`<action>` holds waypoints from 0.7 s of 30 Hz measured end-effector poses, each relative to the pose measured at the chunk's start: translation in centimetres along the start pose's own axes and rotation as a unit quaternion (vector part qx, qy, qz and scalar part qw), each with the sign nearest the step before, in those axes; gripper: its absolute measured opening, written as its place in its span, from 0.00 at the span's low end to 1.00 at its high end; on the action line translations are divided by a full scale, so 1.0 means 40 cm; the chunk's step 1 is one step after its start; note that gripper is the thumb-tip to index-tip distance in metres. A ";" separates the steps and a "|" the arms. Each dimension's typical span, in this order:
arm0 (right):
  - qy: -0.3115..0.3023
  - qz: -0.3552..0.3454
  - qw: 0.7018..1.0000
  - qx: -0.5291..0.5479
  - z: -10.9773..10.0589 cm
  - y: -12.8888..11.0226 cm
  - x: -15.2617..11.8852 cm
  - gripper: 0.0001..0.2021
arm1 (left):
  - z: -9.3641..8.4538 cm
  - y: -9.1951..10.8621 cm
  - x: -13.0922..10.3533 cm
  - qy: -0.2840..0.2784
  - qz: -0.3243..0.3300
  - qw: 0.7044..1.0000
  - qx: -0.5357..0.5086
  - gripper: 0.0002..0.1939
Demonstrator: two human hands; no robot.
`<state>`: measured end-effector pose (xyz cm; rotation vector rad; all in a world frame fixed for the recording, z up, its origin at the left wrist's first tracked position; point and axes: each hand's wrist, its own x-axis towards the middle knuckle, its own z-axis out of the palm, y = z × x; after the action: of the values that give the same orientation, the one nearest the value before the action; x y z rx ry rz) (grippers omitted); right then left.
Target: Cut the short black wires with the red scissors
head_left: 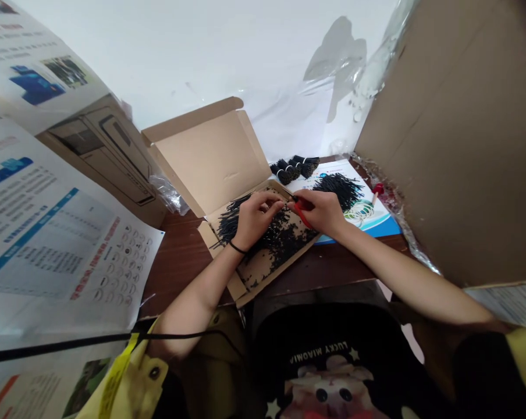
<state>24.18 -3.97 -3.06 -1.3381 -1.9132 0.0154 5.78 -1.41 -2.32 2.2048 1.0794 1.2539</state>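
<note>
Over an open cardboard box [226,174], my left hand [258,216] is closed in a pinch; what its fingertips hold is too small to make out. My right hand [322,210] grips a red-handled tool [302,213], its dark tip close to my left fingertips. Inside the box, long black strips [229,221] lie at the left, partly behind my left hand. Small black pieces [284,238] are scattered over the rest of the box bottom.
Banded black bundles [295,167] lie behind the box. Right of it, loose black strips [342,189] and pale rubber bands [361,213] rest on a blue-and-white sheet [383,224]. Cardboard [464,139] stands at the right, a carton [110,157] at the left.
</note>
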 end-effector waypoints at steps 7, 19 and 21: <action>-0.042 -0.007 0.999 -0.026 0.005 -0.005 -0.002 0.14 | 0.000 0.006 -0.003 0.000 -0.007 1.000 0.000 0.08; -0.013 0.012 1.000 -0.012 -0.004 0.003 0.004 0.15 | 0.009 0.006 -0.010 -0.020 0.017 1.000 -0.004 0.11; -0.015 0.010 1.000 -0.008 -0.004 0.004 0.004 0.15 | 0.010 0.007 -0.010 -0.026 0.019 0.999 -0.010 0.11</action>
<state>24.38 -3.85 -2.94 -1.3752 -1.9287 0.0302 6.12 -1.88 -2.59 2.2399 1.0041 1.2100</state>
